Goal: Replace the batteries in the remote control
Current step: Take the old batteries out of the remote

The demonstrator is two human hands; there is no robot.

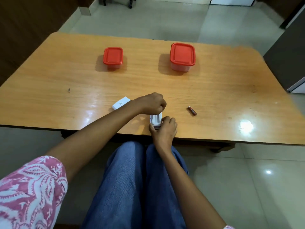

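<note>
**Battery bay open, one loose cell waiting**

Taking the remote as the middle of the dial, the wooden table [214, 100] carries everything. There is one table. There are two red-lidded containers, both closed: the larger container [182, 54] toward one o'clock and the smaller container [113, 56] toward eleven, each well away from the work.

The one remote [156, 120] lies back-up near the table's near edge. Its bay is uncovered, and what I can see of it looks white and bare. The right hand [165, 129] wraps its near end from five o'clock, with the fingers curled round the casing. The left hand [151, 103] is bunched over the far end at twelve o'clock. I cannot tell whether it pinches anything.

One white cover [121, 103] lies at ten o'clock, partly behind the left wrist. One battery [192, 110] lies at three o'clock, with nothing touching it.

The step appears to be work inside the bay. To do it well, I'd say, keep the right hand pinning the remote flat, check the polarity marks, and push each cell against the spring end before pressing it down.
</note>
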